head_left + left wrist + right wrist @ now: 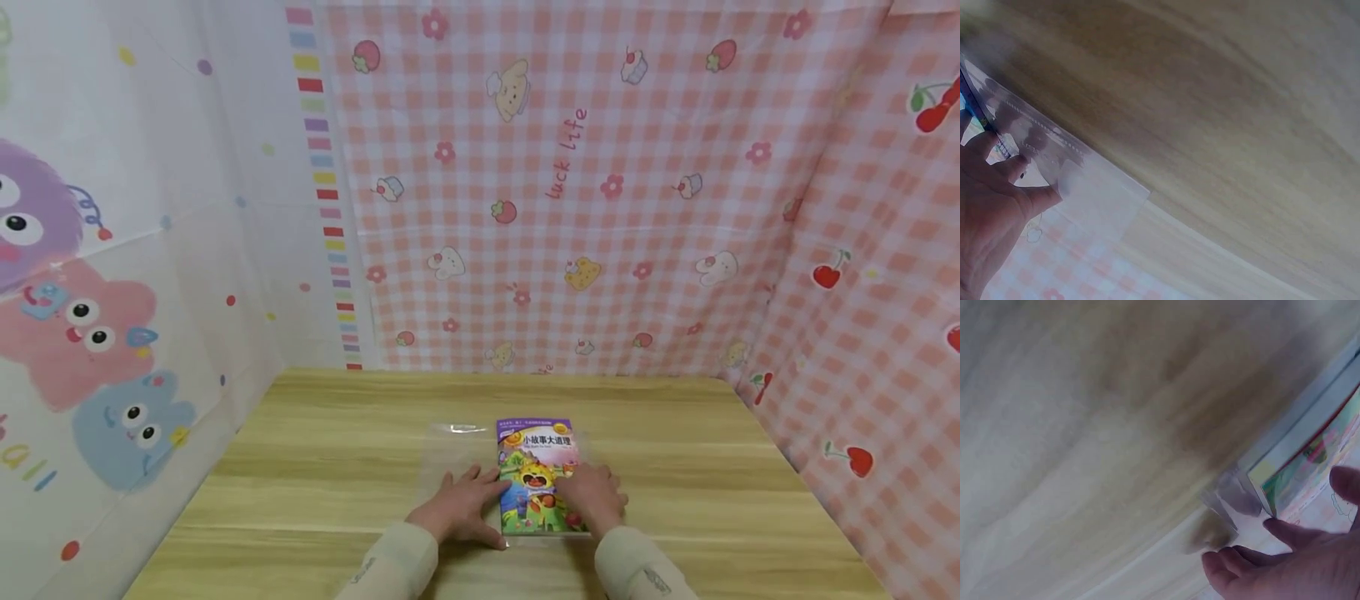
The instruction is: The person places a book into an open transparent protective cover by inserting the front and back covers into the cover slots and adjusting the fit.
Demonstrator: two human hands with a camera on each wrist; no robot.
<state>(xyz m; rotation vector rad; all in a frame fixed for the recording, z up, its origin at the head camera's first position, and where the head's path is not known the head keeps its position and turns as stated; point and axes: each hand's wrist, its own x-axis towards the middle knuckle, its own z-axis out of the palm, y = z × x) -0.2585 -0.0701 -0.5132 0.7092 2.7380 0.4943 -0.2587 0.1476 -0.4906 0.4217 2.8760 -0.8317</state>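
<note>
A colourful book (pixel 536 500) with a purple top band lies flat on the table, cover up, with clear plastic film (pixel 450 450) showing around it, widest on the left. My left hand (pixel 467 504) rests with spread fingers on the film along the book's left edge; the left wrist view shows that hand (pixel 991 206) against the transparent sheet (pixel 1100 194). Over the book's right side lies my right hand (pixel 592 497), covering part of the cover. In the right wrist view the fingers of this hand (pixel 1297 562) are extended by the book's corner (pixel 1272 494) and crumpled film (pixel 1238 497).
The wooden table (pixel 300 467) extends around both hands. Behind it hangs a pink checked cloth (pixel 465 308); a white cartoon cloth (pixel 217 350) borders the left side and another checked cloth (pixel 847 358) the right.
</note>
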